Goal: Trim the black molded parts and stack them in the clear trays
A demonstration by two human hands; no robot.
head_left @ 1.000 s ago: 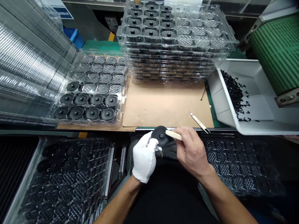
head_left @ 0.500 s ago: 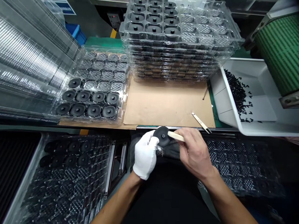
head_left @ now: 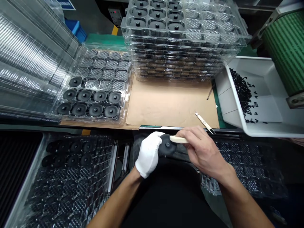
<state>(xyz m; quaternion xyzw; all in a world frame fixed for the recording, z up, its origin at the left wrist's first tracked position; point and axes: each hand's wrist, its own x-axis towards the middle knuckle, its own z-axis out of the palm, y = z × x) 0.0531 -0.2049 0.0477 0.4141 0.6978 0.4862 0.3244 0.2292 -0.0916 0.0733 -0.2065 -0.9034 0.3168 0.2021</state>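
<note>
My left hand (head_left: 148, 153), in a white glove, grips a round black disc (head_left: 167, 148) with a small raised hub at its centre. The disc is held just in front of the bench edge, above my lap. In my bare right hand (head_left: 203, 148) is a pale, flat-ended stick (head_left: 178, 139). Its tip lies against the disc's upper face, near the rim. A pair of tweezers (head_left: 204, 123) with pale handles lies on the brown cardboard (head_left: 163, 104) beyond my right hand.
To the left sits a clear tray (head_left: 124, 104) partly filled with black discs. Stacked clear trays (head_left: 185, 44) stand at the back. A white bin (head_left: 244, 126) at right holds small black pieces (head_left: 241, 90). More trays (head_left: 59, 190) are below the bench at left.
The disc has turned and dropped slightly in my left hand. The stick's tip has shifted from beside the hub toward the upper rim. My view has moved a little.
</note>
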